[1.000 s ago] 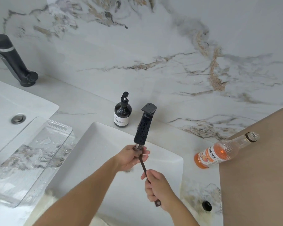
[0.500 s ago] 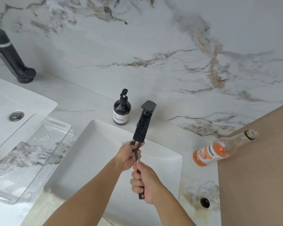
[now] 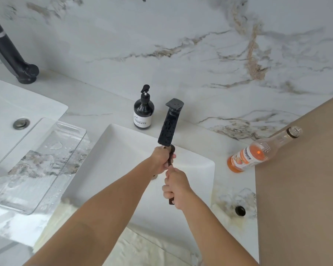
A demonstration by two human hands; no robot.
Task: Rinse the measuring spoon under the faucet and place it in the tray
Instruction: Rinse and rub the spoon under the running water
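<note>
A dark, long-handled measuring spoon (image 3: 170, 162) is held over the white sink basin (image 3: 112, 160), its bowl end right under the spout of the black faucet (image 3: 169, 125). My left hand (image 3: 161, 160) is wrapped around the spoon's upper part, just below the spout. My right hand (image 3: 176, 186) grips the handle lower down, and the handle's end sticks out below the fist. I cannot make out running water. A clear plastic tray (image 3: 46, 162), wet inside, lies on the counter to the left of the basin.
A black pump bottle (image 3: 143, 112) stands behind the basin. An orange drink bottle (image 3: 258, 152) lies at the right, against a tan panel (image 3: 304, 189). A second black faucet (image 3: 10, 54) and basin with drain (image 3: 21, 123) are at far left. A black button (image 3: 240, 210) sits near the basin's right corner.
My right hand has slid up the handle toward my left hand. The spoon has moved closer under the spout, with my left hand closing around its upper part.
</note>
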